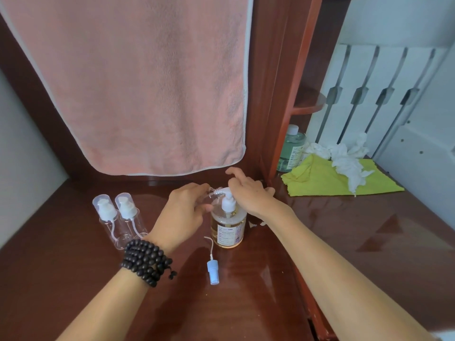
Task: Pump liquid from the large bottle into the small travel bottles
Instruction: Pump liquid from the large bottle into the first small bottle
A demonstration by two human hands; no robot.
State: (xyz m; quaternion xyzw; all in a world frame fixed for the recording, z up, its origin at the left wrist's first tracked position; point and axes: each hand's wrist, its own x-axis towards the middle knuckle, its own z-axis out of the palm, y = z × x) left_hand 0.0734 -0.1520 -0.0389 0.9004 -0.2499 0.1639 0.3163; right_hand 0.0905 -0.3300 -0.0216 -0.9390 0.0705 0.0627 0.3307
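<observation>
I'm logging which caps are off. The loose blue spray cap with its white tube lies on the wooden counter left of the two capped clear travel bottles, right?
Not quite. The head view shows the loose blue spray cap lying on the wooden counter to the right of the two capped clear travel bottles, in front of the large amber pump bottle.

On the brown desk (344, 242) stands the large bottle (228, 227) with yellowish liquid and a white pump. The right hand (248, 193) lies on top of the pump head, fingers mostly straight. The left hand (183, 212), with a dark bead bracelet (145, 262) on the wrist, grips a small clear bottle (211, 194) tilted at the pump's nozzle. Two small travel bottles (118, 222) with white pumps stand side by side on the left. A loose pump cap (213, 267) with its tube lies in front of the large bottle. Behind hangs a pink towel (138, 82). To the right lie a yellow-green cloth (325, 178), crumpled white tissues (344, 158) and a green bottle (291, 148).
</observation>
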